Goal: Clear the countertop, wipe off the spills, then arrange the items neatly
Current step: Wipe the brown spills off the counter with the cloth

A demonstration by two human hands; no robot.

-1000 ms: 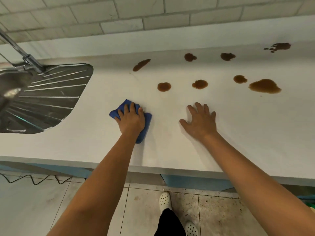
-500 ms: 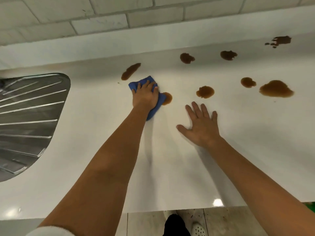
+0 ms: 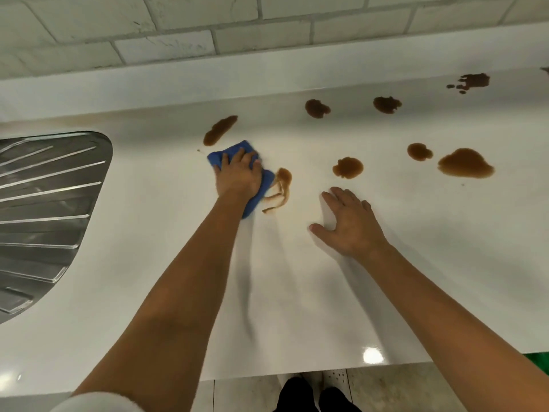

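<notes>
- Left hand: I press the blue cloth flat on the white counter, fingers spread and lightly curled over it, so pressure bears on the wipe.
- Smear: touching the cloth's right edge, half dragged out.
- Long spill: just beyond the cloth, untouched.
- Other spills: scattered to the right, unwiped.
- Right hand: palm down on bare counter, fingers straight, holding nothing; I judge it a brace.
- Drainer: far left.
</notes>
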